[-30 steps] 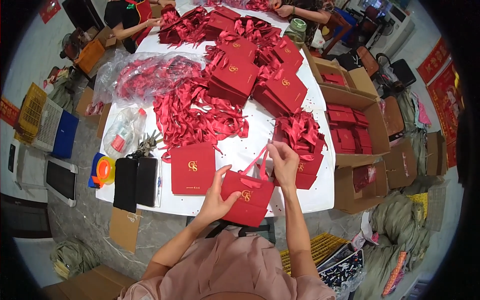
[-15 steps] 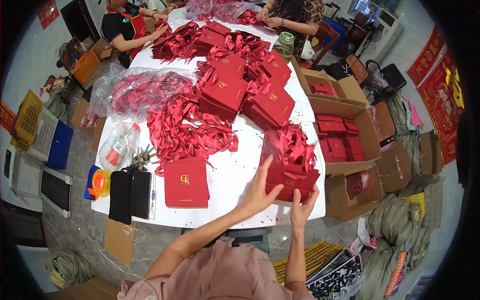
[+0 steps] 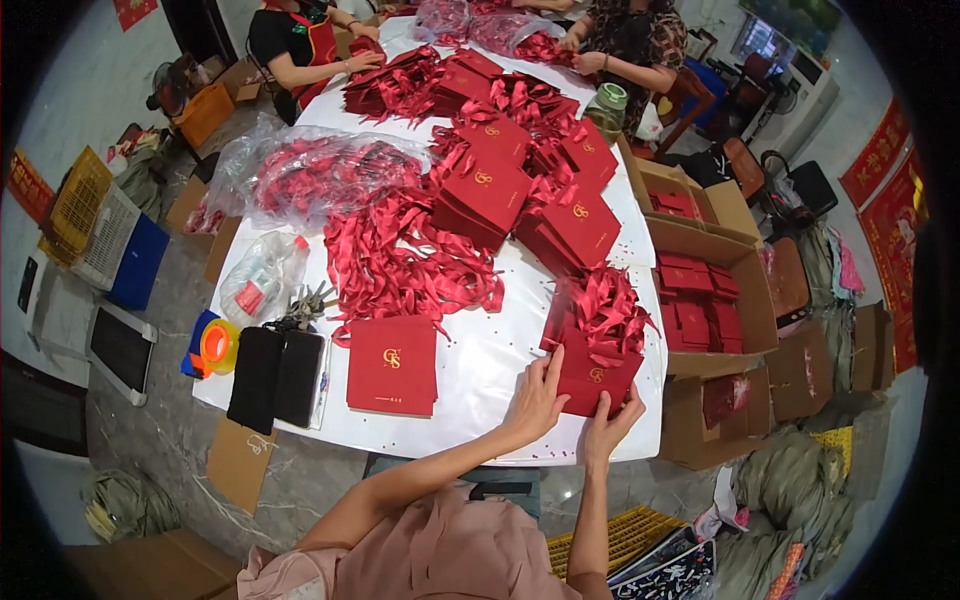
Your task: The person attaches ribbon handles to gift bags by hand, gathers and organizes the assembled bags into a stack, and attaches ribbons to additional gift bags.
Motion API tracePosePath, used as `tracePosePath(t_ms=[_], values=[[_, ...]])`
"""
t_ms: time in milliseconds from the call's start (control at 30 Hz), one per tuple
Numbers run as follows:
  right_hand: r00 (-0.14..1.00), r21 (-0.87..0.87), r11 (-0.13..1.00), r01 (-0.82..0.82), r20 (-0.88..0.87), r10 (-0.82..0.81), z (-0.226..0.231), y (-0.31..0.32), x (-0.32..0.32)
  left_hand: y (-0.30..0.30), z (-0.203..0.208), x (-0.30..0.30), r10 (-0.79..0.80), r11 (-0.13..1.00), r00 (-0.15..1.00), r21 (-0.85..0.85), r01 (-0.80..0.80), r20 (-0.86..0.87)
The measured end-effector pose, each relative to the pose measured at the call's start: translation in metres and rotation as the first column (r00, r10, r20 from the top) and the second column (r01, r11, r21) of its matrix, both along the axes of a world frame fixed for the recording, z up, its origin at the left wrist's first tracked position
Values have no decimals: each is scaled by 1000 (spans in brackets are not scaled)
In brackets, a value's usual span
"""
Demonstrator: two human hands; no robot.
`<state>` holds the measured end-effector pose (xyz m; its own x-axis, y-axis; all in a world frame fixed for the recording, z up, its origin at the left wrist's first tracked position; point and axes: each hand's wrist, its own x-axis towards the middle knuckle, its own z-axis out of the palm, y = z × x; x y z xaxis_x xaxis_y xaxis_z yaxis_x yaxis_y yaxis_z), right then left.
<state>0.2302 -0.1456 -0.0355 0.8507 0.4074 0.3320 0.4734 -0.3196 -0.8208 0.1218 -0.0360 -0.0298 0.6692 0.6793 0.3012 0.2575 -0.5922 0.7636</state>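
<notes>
A stack of small red paper bags [image 3: 598,388] with gold lettering lies at the table's near right, loose red ribbon handles [image 3: 605,310] heaped over its far part. My left hand [image 3: 538,402] grips the stack's left edge, its fingers together. On the near right corner, my right hand [image 3: 610,430] holds the same stack, thumb on the front and fingers along the side. To the left, a squared pile of flat red bags [image 3: 392,368] lies by itself. Between the two, toward the far side, spreads a heap of loose red ribbons [image 3: 410,265].
More red bag stacks [image 3: 482,195] lie farther up the white table [image 3: 480,400]. Cardboard boxes [image 3: 725,345] holding red bags stand at its right side. A black case [image 3: 256,375], tape roll [image 3: 220,345], keys [image 3: 308,308] and plastic bottle [image 3: 262,280] sit left. Two co-workers handle items at the far end.
The whole view has shifted, so the scene sits farther right. My left hand has drawn back from across the stack's front to its left edge. My right hand stays at the near right corner.
</notes>
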Motion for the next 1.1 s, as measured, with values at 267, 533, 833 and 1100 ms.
tracePosePath(t_ms=[267, 533, 833, 1100], values=[[939, -44, 984, 171, 310, -149, -1, -2, -13, 8, 11, -38, -52, 999, 999, -17, 52, 16], [852, -30, 896, -444, 296, 432, 52, 47, -57, 71, 31, -137, 261, 955, 964, 159, -251, -47], [759, -256, 843, -473, 368, 538, -15, 190, -53, 109, 24, -181, 456, 861, 864, 352, -367, -213], [735, -474, 797, -373, 373, 566, -14, 156, -68, 79, 25, -167, 347, 922, 894, 275, -271, -284]])
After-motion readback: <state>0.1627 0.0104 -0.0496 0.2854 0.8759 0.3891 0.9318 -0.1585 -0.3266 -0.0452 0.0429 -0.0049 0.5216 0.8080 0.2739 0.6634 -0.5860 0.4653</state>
